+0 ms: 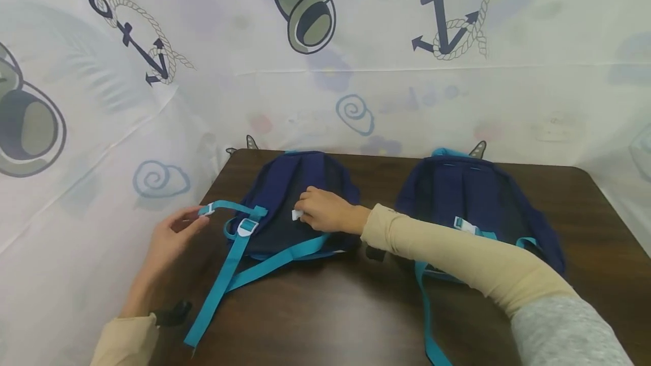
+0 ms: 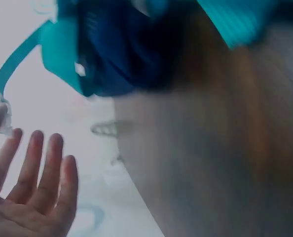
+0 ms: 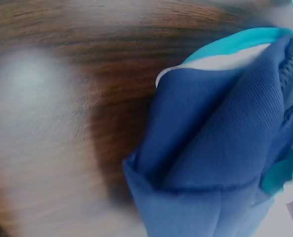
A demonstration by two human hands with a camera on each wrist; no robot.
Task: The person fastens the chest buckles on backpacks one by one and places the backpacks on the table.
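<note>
A navy backpack [image 1: 285, 196] lies on the table at left, back panel up, with teal straps [image 1: 224, 287] trailing toward the near edge. Beside it, my left hand [image 1: 170, 242] pinches a small white buckle [image 1: 207, 209] at the end of a raised teal strap. The left wrist view shows the thumb against that buckle [image 2: 6, 116], the other fingers spread. Over the bag's middle, my right hand [image 1: 328, 209] holds another white buckle piece [image 1: 297, 215] between thumb and fingers. A white slider [image 1: 247, 227] sits on the left shoulder strap. At right of the right wrist view, only a bit of that hand appears.
A second navy backpack [image 1: 468, 196] lies to the right, partly under my right forearm, its teal strap [image 1: 429, 321] hanging toward the near edge. Both bags rest on a dark wooden table [image 1: 346, 309]. White cloth [image 1: 386, 100] with sea prints stands behind and left.
</note>
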